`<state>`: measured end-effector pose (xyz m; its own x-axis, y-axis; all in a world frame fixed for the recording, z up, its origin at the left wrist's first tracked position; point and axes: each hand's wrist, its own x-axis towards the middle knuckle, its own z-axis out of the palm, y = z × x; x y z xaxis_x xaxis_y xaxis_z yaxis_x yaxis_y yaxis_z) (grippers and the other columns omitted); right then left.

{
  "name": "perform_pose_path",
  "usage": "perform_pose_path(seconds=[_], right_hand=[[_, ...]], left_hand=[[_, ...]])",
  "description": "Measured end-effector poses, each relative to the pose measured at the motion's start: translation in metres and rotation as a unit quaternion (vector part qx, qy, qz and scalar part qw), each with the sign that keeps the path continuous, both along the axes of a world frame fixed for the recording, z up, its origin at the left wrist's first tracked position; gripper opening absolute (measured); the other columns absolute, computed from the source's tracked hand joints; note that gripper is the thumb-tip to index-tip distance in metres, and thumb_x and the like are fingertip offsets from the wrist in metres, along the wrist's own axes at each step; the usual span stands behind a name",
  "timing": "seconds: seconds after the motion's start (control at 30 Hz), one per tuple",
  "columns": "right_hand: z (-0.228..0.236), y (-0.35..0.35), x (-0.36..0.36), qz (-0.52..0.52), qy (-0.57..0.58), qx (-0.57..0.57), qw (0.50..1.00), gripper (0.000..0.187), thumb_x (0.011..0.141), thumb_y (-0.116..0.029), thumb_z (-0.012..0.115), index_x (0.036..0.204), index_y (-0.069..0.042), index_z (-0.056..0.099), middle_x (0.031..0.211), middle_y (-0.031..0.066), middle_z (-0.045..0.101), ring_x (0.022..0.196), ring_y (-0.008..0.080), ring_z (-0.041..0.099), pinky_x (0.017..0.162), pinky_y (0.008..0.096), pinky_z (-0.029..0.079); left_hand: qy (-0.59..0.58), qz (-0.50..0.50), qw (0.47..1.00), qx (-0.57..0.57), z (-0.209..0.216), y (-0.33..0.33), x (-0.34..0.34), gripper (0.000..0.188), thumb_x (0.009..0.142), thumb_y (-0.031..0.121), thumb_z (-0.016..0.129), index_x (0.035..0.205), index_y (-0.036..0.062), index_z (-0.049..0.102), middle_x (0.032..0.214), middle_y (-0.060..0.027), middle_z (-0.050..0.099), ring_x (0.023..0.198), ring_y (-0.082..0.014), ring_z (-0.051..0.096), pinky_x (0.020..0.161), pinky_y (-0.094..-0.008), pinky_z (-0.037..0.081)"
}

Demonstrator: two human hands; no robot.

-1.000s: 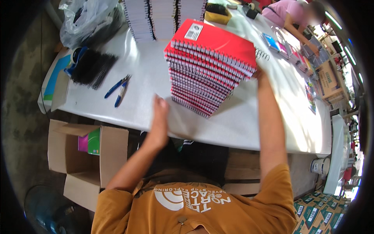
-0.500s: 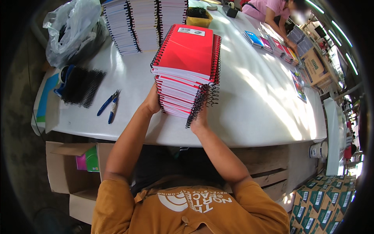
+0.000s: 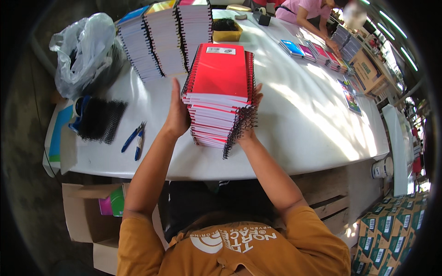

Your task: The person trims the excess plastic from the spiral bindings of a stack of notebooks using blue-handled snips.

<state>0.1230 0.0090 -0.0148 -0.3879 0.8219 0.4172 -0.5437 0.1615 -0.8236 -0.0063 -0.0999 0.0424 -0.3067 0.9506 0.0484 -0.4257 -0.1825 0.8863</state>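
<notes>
A tall stack of red spiral-bound notebooks [image 3: 220,73] stands on the white table in front of me, black coils at both sides. Loops of coil [image 3: 241,124] jut out at its lower right corner. My left hand [image 3: 178,112] lies along the stack's left side, open, fingers stretched upward and the palm against the notebooks. On the other side my right hand [image 3: 249,133] is against the stack, mostly hidden by the coils; its stretched fingertips show beyond the right edge. Neither hand is wrapped round the notebooks.
Taller notebook stacks [image 3: 163,46] stand behind, beside a yellow tub [image 3: 228,34]. At left lie a plastic bag [image 3: 83,50], black coils [image 3: 103,119], and blue-handled pliers [image 3: 132,137] next to a blue-and-white pen-like tool [image 3: 139,146]. A co-worker [image 3: 306,16] handles notebooks at far right.
My left fingers have come up from low on the stack to stretch along its side. My right fingertips now show beyond the right edge. The whole view has shifted slightly.
</notes>
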Motion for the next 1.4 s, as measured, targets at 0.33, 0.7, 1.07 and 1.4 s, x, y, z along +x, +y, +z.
perform_pose_path(seconds=[0.33,0.7,1.07,1.4], right_hand=[[0.093,-0.016,0.01,-0.108,-0.102,0.257,0.955,0.084,0.092,-0.064,0.016,0.146,-0.004,-0.006,0.154,0.0163,-0.006,0.141,0.0329,-0.011,0.111,0.0463,-0.01],[0.001,0.069,-0.007,0.274,-0.131,0.002,0.953,0.084,0.089,-0.066,0.018,0.145,-0.004,0.021,0.147,0.0101,0.032,0.13,0.0206,0.036,0.11,0.0347,0.024],[-0.025,-0.033,0.029,0.068,-0.097,-0.175,0.977,0.087,0.089,-0.071,0.016,0.147,-0.006,0.015,0.151,0.0093,0.021,0.138,0.023,0.019,0.113,0.0384,0.012],[-0.03,-0.009,0.064,0.127,-0.257,0.183,0.941,0.109,0.061,-0.034,0.085,0.141,-0.003,0.018,0.134,0.0134,0.042,0.124,0.0207,0.04,0.104,0.0385,0.034]], left_hand=[[0.134,0.038,0.983,0.124,0.054,0.0,0.008,0.072,0.094,0.056,0.028,0.144,0.0035,0.027,0.146,-0.0111,0.033,0.134,-0.0219,0.031,0.111,-0.0345,0.021],[0.15,0.276,0.933,-0.175,-0.086,-0.072,0.101,0.075,0.096,0.057,0.013,0.147,0.0033,-0.001,0.154,-0.014,-0.003,0.143,-0.0238,-0.003,0.114,-0.0366,-0.003],[-0.121,0.029,0.991,-0.056,-0.113,-0.059,-0.014,0.065,0.099,0.049,0.021,0.146,0.0051,0.018,0.145,-0.0109,0.032,0.132,-0.0239,0.034,0.112,-0.0377,0.024],[0.148,0.479,0.865,-0.009,-0.056,-0.035,0.058,0.056,0.101,0.045,0.025,0.077,0.0014,0.051,0.071,0.0004,0.049,0.067,-0.01,0.041,0.066,-0.0261,0.035]])
